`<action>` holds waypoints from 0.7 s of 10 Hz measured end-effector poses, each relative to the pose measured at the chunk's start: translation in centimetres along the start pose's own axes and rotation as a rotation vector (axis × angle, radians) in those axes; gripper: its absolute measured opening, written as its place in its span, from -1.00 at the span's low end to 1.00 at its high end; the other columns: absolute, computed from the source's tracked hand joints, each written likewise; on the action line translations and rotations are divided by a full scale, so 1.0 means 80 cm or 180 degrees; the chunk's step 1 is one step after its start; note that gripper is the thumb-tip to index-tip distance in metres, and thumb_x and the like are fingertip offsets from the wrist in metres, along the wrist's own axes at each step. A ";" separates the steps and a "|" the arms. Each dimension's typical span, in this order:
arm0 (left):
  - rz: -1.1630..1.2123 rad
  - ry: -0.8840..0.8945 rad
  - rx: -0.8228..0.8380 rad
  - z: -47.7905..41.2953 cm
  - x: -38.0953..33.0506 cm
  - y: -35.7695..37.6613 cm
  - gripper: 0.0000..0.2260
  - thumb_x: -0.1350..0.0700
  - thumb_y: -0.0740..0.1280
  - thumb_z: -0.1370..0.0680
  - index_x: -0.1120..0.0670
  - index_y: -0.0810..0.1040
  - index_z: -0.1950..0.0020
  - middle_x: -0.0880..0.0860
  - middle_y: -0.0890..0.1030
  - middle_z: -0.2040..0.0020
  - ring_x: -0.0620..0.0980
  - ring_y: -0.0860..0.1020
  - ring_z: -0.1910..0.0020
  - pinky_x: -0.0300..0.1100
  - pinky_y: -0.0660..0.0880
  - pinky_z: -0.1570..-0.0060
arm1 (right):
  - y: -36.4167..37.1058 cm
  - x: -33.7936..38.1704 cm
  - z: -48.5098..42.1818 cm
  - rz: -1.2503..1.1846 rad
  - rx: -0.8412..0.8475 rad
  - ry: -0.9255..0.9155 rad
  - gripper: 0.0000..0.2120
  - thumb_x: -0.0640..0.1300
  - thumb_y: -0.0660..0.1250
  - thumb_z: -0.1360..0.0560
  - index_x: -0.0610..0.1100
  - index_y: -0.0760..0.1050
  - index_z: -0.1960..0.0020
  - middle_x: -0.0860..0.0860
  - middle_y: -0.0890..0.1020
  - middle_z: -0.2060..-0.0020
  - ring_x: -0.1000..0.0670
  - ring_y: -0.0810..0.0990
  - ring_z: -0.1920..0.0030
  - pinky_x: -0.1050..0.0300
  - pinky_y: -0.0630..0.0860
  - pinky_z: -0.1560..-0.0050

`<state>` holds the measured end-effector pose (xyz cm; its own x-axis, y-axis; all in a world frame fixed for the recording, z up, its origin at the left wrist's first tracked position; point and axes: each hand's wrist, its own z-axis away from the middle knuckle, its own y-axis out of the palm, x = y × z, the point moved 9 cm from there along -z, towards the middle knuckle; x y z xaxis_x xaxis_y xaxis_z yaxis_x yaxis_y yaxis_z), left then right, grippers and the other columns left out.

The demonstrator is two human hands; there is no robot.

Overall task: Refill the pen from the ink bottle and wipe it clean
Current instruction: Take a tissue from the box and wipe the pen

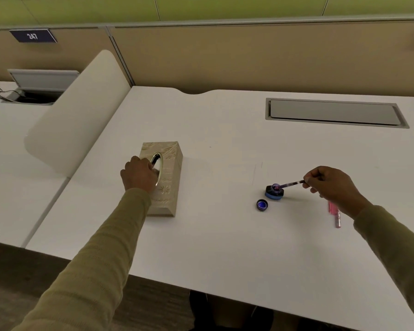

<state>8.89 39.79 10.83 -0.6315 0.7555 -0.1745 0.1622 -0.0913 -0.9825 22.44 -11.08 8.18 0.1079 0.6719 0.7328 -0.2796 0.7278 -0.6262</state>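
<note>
A small open ink bottle [274, 192] with a blue base stands on the white desk [225, 247]. Its dark cap [262, 204] lies just in front-left of it, inside facing up. My right hand [330, 185] pinches the back end of a thin pen part [290, 184], whose tip rests in the bottle's mouth. My left hand [139, 174] is at the oval slot of a beige tissue box [165, 180], fingers closed on white tissue [156, 165] showing in the opening. A pink pen barrel [335, 213] lies on the desk under my right wrist.
A grey cable-hatch lid [332, 112] is set into the desk at the back right. A white rounded divider [79, 113] stands at the left, with another desk and cables beyond it. A tan partition wall runs along the back. The desk's front edge is near my elbows.
</note>
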 end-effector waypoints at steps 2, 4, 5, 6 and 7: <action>0.0558 -0.0083 0.0020 -0.001 0.003 -0.009 -0.88 0.16 0.31 -0.48 0.12 0.65 0.15 0.16 0.59 0.05 0.25 0.57 0.01 0.08 0.49 -0.02 | 0.000 0.000 0.001 -0.0045 -0.0011 0.0030 -0.91 -0.15 0.34 -0.55 -0.06 0.62 0.07 0.07 0.76 0.23 -0.01 0.69 0.18 0.10 0.51 0.15; 0.1334 -0.0171 -0.0111 0.000 0.008 -0.020 -0.95 0.21 0.29 -0.54 0.17 0.53 0.04 0.13 0.60 0.07 0.17 0.54 0.08 -0.01 0.50 0.04 | 0.000 0.002 0.002 -0.0046 -0.0015 0.0024 -0.91 -0.15 0.34 -0.55 -0.07 0.62 0.07 0.06 0.76 0.23 0.00 0.69 0.18 0.11 0.51 0.15; 0.1544 -0.0211 -0.0161 -0.004 0.009 -0.027 -0.91 0.19 0.28 -0.57 0.18 0.47 -0.03 0.10 0.55 0.11 0.14 0.52 0.13 -0.06 0.47 0.10 | 0.000 0.002 0.002 -0.0038 -0.0013 0.0035 -0.91 -0.15 0.34 -0.55 -0.07 0.62 0.07 0.07 0.76 0.23 0.00 0.69 0.18 0.09 0.52 0.14; 0.1741 -0.0312 -0.0304 -0.009 0.011 -0.037 -0.90 0.21 0.25 -0.58 0.18 0.45 -0.08 0.11 0.55 0.08 0.14 0.52 0.12 -0.05 0.50 0.08 | 0.000 0.001 0.002 -0.0069 -0.0015 0.0047 -0.91 -0.15 0.34 -0.54 -0.06 0.62 0.07 0.07 0.76 0.24 0.00 0.68 0.18 0.09 0.52 0.14; 0.2106 -0.0443 -0.0333 -0.011 0.014 -0.040 -0.82 0.26 0.21 -0.58 0.14 0.44 -0.17 0.10 0.57 0.01 0.11 0.54 0.07 -0.10 0.47 0.06 | 0.000 0.001 0.001 -0.0066 -0.0017 0.0036 -0.91 -0.15 0.34 -0.55 -0.06 0.62 0.08 0.07 0.76 0.24 0.00 0.69 0.18 0.09 0.52 0.14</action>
<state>8.37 41.47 13.82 -0.4648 0.4712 -0.7497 0.6156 -0.4365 -0.6561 22.35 -11.03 8.31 0.1243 0.6580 0.7427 -0.2720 0.7424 -0.6122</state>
